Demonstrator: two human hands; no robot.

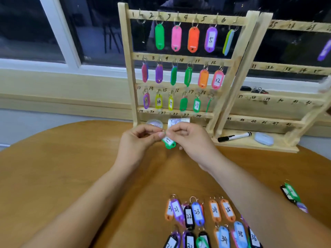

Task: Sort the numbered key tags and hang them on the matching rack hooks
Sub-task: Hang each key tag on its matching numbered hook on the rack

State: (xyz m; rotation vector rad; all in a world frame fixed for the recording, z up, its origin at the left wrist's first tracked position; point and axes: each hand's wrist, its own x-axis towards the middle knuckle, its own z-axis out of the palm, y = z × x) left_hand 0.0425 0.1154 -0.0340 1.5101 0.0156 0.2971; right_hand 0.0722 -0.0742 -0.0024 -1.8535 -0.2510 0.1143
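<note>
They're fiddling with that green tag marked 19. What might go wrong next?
The green tag 19 is only pinched between left hand and right hand; it could slip. The bottom row sits low, just above tape rolls, so hooking looks awkward. The right forearm passes beside sorted tags and might scatter them.

In the grip sits a green tag with a white label marked 19 in black. Beyond the grip the pale wood rack shows hanging tags in green, pink, orange, purple and yellow. Nearer than the grip, loose tags in orange, purple, black and blue lie on the tan wood-grain table.
</note>
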